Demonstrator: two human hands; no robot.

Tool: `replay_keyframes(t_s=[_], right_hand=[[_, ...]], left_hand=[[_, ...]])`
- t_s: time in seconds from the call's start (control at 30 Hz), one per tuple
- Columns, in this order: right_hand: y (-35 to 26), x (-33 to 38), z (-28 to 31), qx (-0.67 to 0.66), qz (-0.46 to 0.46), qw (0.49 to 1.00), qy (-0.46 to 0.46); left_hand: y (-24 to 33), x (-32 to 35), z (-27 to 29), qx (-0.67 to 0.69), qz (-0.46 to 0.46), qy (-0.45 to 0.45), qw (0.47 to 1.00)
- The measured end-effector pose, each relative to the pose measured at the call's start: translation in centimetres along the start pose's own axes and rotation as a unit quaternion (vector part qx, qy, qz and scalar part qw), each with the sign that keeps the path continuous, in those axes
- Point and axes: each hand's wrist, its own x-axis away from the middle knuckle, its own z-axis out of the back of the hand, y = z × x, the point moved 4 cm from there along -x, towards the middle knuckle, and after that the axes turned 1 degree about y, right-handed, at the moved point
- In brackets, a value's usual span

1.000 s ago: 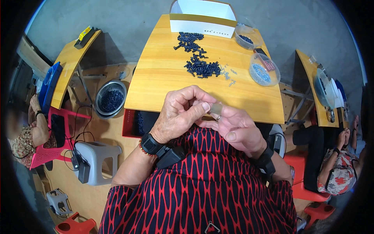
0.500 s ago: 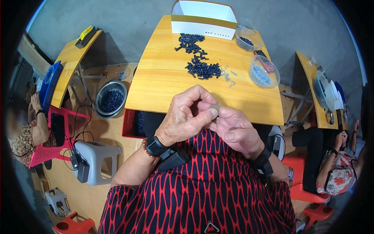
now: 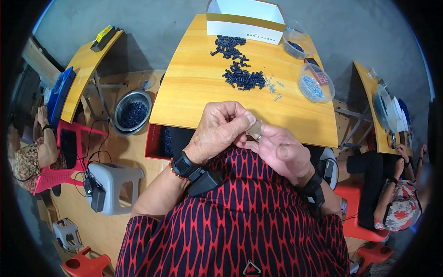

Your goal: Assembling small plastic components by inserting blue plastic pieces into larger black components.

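My left hand [image 3: 219, 127] is closed in a pinch, thumb against fingers, in front of the near table edge. My right hand [image 3: 284, 152] meets it fingertip to fingertip, its fingers curled and its thumb bent apart over the palm. A small tan patch [image 3: 255, 128] shows where the fingertips meet; whether it is tape on a finger cannot be made out. Anything held is too small or hidden. Beyond the hands, small dark blue tubular pieces [image 3: 243, 78] form a pile on the wooden table [image 3: 184, 97], with little clear pieces [image 3: 277, 90] beside it.
A second dark pile [image 3: 228, 46] lies before a white box [image 3: 244, 28]. At right stand a clear bowl of pale blue bits [image 3: 313, 87] and another clear bowl [image 3: 295, 45]. A metal basin [image 3: 133, 113] and grey stool [image 3: 113, 184] are left. Other people sit at both sides.
My right hand has shifted slightly down, and its fingers have opened a little from the left hand's pinch. The table appears slightly higher and further right in view.
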Motion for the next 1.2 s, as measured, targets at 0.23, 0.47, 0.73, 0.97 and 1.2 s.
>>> replay_keyframes(t_s=[0.23, 0.47, 0.73, 0.97, 1.2], right_hand=[[-0.3, -0.1, -0.7, 0.035, 0.007, 0.999, 0.01], [0.0, -0.2, 0.2, 0.018, 0.015, 1.0, -0.011], [0.2, -0.1, -0.3, 0.009, 0.007, 0.999, 0.04], [0.6, -0.1, 0.1, 0.002, 0.009, 1.0, -0.017], [0.9, -0.3, 0.4, -0.036, 0.009, 0.999, 0.011]], left_hand=[[-0.9, -0.4, 0.6, 0.057, 0.019, -0.023, 0.998], [-0.5, -0.4, 0.2, 0.048, 0.016, -0.05, 0.997], [0.2, 0.0, -0.7, -0.06, -0.057, -0.073, 0.994], [-0.9, -0.6, 0.5, -0.008, 0.007, -0.097, 0.995], [-1.4, -1.1, 0.6, 0.0, -0.03, -0.112, 0.993]])
